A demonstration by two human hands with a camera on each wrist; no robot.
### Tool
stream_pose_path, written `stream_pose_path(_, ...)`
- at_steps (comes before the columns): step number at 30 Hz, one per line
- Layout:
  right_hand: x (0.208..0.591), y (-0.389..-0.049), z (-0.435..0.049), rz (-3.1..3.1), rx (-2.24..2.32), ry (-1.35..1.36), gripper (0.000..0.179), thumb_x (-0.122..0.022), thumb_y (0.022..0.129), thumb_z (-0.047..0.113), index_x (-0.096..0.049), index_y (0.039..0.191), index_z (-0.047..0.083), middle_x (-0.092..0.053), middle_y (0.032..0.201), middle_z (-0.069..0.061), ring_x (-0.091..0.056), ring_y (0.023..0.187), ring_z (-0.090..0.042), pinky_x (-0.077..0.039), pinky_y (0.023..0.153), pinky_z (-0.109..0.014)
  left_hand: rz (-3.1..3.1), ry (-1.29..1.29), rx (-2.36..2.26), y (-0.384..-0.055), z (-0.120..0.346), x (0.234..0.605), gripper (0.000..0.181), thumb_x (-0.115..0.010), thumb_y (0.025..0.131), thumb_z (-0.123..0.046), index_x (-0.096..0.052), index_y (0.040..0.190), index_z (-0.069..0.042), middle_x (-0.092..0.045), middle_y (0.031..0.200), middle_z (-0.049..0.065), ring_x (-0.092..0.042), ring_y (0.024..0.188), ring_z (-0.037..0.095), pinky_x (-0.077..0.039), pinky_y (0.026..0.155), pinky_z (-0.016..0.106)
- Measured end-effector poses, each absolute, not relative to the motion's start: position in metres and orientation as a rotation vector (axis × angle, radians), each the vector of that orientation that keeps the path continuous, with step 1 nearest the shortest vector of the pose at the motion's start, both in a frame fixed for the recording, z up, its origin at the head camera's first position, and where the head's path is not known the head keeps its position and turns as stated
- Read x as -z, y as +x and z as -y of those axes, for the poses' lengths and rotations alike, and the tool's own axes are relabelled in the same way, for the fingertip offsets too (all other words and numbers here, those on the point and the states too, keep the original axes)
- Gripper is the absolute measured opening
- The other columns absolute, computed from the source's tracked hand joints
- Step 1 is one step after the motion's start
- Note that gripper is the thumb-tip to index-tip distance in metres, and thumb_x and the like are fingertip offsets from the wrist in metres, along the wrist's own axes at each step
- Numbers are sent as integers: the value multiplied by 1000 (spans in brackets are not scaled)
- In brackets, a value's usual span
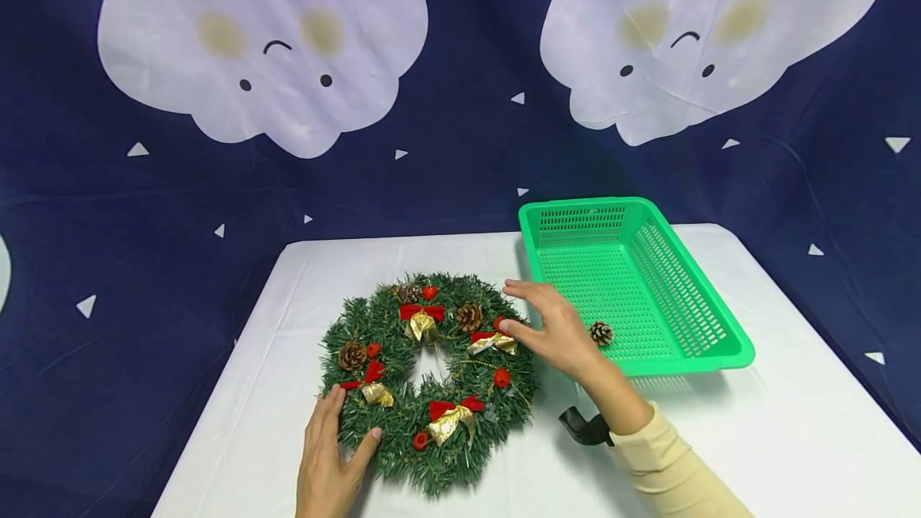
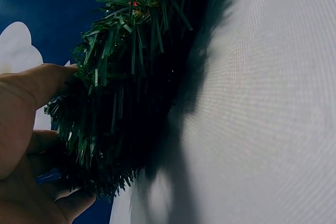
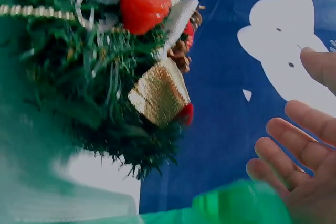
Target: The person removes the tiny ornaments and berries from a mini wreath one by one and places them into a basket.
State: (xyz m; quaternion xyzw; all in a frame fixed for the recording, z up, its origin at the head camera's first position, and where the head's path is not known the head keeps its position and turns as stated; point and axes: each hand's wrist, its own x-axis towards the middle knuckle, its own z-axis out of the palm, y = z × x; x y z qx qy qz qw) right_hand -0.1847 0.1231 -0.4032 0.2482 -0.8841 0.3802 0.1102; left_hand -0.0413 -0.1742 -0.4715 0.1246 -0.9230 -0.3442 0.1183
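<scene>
A green Christmas wreath (image 1: pixel 392 450) lies on the white table, trimmed with red-and-gold bows (image 1: pixel 449 420), pine cones (image 1: pixel 352 356) and small red ornaments (image 1: pixel 501 377). At its lower left edge is my left hand (image 1: pixel 331 454), thumb and fingers spread against the foliage. In the left wrist view, the thumb (image 2: pixel 52 80) reaches into the greenery, and some fingertips are hidden by it. My right hand (image 1: pixel 557 330) hovers by the wreath's right edge, between it and the basket, holding nothing. The right wrist view shows its fingers (image 3: pixel 286 156) loosely extended, apart from a gold bow (image 3: pixel 161 94).
A green plastic basket (image 1: pixel 719 302) with slotted sides stands at the right rear, a single pine cone (image 1: pixel 600 332) in its near left corner. Behind the table (image 1: pixel 252 422) hangs a dark blue cloth (image 1: pixel 475 102) with cloud prints. A black device (image 1: pixel 584 427) sits at my right wrist.
</scene>
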Motion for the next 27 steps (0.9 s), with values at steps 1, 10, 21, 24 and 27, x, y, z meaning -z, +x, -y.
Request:
stream_pose_path(1, 404, -185, -121, 2597, -1111, 742, 53, -72, 83, 30, -57, 130, 14, -53, 139, -4, -47, 129, -30, -42, 102, -58, 2700, 364, 1005, -41, 174, 472, 79, -73, 81, -31, -36, 144, -3, -32, 151, 15, -24, 140, 41, -28, 108, 62)
stream_pose_path(10, 409, -185, -98, 2556, -1074, 874, 55, -73, 82, 27, -54, 132, 13, -56, 135, -7, -52, 124, -26, -47, 101, -49, 2698, 353, 989, -41, 174, 472, 78, -73, 81, -31, -36, 144, -3, -33, 150, 16, -26, 139, 42, -29, 107, 62)
stream_pose_path(21, 409, -183, -78, 2571, -985, 964, 58, -72, 82, 32, -53, 133, 13, -56, 134, -6, -53, 123, -23, -48, 101, -45, 2688, 331, 988, -41, 174, 471, 78, -72, 82, -32, -36, 144, -4, -34, 150, 16, -26, 139, 42, -30, 106, 63)
stream_pose_path(24, 409, -182, -73, 2590, -984, 970, 58, -71, 83, 33, -52, 134, 14, -57, 133, -5, -53, 123, -22, -48, 101, -44, 2689, 333, 991, -41, 174, 472, 78, -73, 82, -32, -36, 144, -4, -34, 150, 15, -26, 139, 41, -30, 106, 62)
stream_pose_path(27, 410, -182, -68, 2584, -983, 983, 57, -71, 83, 33, -53, 133, 13, -58, 132, -6, -53, 122, -22, -49, 99, -44, 2694, 341, 998, -41, 174, 472, 78, -73, 82, -32, -36, 144, -4, -34, 150, 15, -25, 139, 42, -29, 107, 62)
